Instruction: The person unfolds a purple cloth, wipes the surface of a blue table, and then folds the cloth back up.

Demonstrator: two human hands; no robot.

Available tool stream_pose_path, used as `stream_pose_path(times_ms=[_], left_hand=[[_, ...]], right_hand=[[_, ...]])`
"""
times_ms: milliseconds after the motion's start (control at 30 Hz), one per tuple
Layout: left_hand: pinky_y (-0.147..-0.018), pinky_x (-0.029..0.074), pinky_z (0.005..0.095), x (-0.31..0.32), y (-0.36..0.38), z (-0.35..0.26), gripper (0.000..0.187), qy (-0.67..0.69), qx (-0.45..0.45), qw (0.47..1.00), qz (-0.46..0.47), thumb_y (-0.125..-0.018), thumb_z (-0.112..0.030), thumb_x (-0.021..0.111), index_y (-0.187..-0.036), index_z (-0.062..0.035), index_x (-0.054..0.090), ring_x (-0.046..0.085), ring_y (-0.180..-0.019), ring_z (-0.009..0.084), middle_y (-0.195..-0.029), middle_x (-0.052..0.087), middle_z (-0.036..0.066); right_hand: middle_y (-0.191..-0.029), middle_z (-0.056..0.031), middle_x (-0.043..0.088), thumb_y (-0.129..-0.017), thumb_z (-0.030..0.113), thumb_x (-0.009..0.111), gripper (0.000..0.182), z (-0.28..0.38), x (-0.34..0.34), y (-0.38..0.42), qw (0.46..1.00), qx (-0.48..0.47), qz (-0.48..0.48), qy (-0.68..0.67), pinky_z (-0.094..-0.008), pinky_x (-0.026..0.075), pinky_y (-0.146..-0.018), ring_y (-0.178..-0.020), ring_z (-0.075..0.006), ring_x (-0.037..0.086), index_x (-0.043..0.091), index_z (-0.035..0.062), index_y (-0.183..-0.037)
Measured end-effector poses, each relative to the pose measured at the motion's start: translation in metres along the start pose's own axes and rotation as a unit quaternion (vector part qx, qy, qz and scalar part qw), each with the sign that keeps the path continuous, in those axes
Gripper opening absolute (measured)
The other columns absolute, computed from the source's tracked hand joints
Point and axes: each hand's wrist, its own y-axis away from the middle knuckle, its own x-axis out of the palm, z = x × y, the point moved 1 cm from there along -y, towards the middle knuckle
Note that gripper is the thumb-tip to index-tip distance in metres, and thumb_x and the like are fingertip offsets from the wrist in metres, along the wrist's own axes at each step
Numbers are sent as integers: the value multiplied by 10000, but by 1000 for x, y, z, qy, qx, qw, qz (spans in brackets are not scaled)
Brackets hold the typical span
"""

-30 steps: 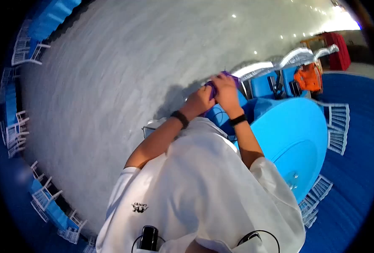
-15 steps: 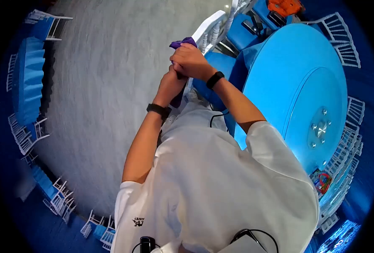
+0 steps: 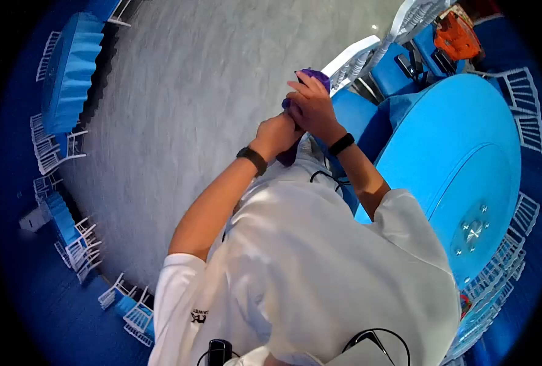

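While your left hand (image 3: 277,133) grips the purple cloth's (image 3: 315,77) lower end, keep your right hand (image 3: 310,110) clasped above — taut, level.

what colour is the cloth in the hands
Purple; the cloth shows best in the head view, gripped by both hands.

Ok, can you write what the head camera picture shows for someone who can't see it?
Seen from above, a person in a white shirt holds a purple cloth between the left hand and right hand. A round blue table and white chairs stand beside them.
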Motion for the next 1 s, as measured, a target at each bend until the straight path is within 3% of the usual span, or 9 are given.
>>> stream_pose_path(times_ms=[67,133,200,300,400,633,767,800,1000], left_hand=[[-744,517,482,-3,-18,-8,386,9,-7,999,-43,-909,-350,558,-1055,7,568,641,-879,414,-907,669,234],[-749,516,486,4,-37,-22,390,14,-17,997,-77,-908,-344,560,-1079,7,556,638,-887,417,-919,669,231],[-764,508,498,6,-56,-36,390,103,-15,977,-185,-909,-330,563,-1114,-1,523,632,-910,422,-973,657,243],[-779,502,506,9,-52,-37,372,112,-35,976,-183,-905,-308,571,-1097,5,514,626,-923,432,-1008,642,258],[-765,525,520,15,-25,-19,359,127,-4,975,-184,-896,-276,546,-1097,16,491,643,-872,439,-1006,630,268],[-757,519,531,28,-5,-11,350,116,-51,984,-127,-907,-213,512,-1112,54,416,630,-880,465,-1021,600,305],[-746,520,534,25,-37,-22,326,63,-38,989,-126,-916,-213,522,-1069,54,415,629,-860,476,-998,589,308],[-737,522,535,19,-39,-29,315,64,-40,988,-133,-911,-206,532,-1058,49,419,633,-862,467,-987,590,297],[-712,524,525,32,-32,-24,320,70,-16,978,-194,-922,-203,533,-1103,23,397,630,-875,443,-1025,578,273]], right_hand=[[-1205,-117,597,-722,177,657,192,-22,-1,-13,994,-38,12,98,-501,381,-1035,-1260,-370,456,681,87,-890],[-1207,-125,604,-744,188,629,206,-53,-5,-21,997,-2,-37,70,-511,388,-1017,-1245,-380,466,696,67,-896],[-1211,-131,604,-748,186,623,210,-66,-8,-25,997,19,-44,69,-514,391,-1009,-1243,-382,466,697,62,-899],[-1213,-140,605,-755,178,612,207,-69,-10,-26,997,11,-47,53,-528,379,-1007,-1242,-395,462,696,57,-900],[-1258,-156,575,-784,172,598,237,-43,0,-9,987,82,-96,96,-561,338,-1024,-1255,-420,442,680,58,-975],[-1260,-130,582,-793,157,585,243,-19,10,4,995,59,-40,70,-625,292,-1037,-1293,-451,383,673,66,-1001],[-1192,-122,623,-791,160,582,235,-52,-7,-20,998,16,-30,54,-569,325,-1033,-1235,-422,458,684,55,-975],[-1149,-126,642,-802,156,574,228,-60,-7,-25,995,29,-73,63,-546,337,-1027,-1204,-409,485,684,50,-971],[-1160,-155,629,-828,155,568,217,-60,2,-17,991,79,-84,66,-560,316,-1042,-1215,-428,472,679,32,-968]])
